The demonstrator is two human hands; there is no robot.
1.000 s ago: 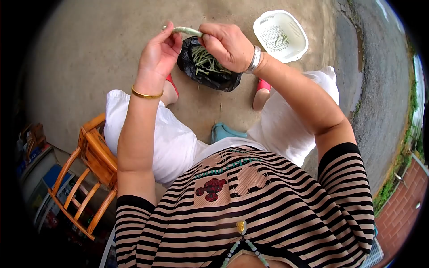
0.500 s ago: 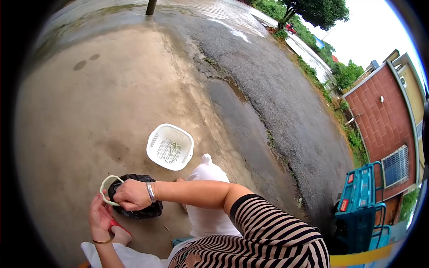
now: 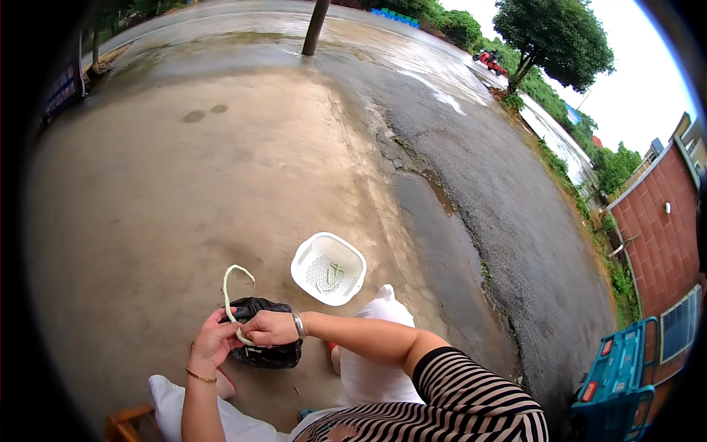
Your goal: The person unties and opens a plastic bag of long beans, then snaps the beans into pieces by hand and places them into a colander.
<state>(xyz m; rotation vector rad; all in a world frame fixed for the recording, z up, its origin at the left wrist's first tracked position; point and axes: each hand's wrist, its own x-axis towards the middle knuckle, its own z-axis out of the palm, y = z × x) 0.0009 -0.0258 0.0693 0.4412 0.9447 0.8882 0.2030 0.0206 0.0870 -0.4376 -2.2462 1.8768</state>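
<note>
A long pale-green bean (image 3: 227,287) runs between my two hands, its free end curling up and over to the right. My left hand (image 3: 213,340) pinches it from the left side. Close beside it, my right hand (image 3: 269,328), with a silver bangle at the wrist, grips the bean's lower end. Just beneath both hands is a black plastic bag (image 3: 283,358), its inside mostly hidden by them. Farther forward and right, a white colander (image 3: 356,259) stands on the ground with several short green bean pieces (image 3: 333,274) in it.
My white-clad knee (image 3: 384,313) is right of the bag. A wooden seat edge (image 3: 127,425) shows at lower left. Concrete ground (image 3: 147,221) meets a cracked asphalt strip (image 3: 501,221). A blue three-wheeled cart (image 3: 615,368) stands at the right, beside a brick wall (image 3: 659,221).
The bean was bent in a loop between my hands; its far end now stands free and curls upward. My hands are closer together. The whole view has shifted, with the scene lying lower and farther right.
</note>
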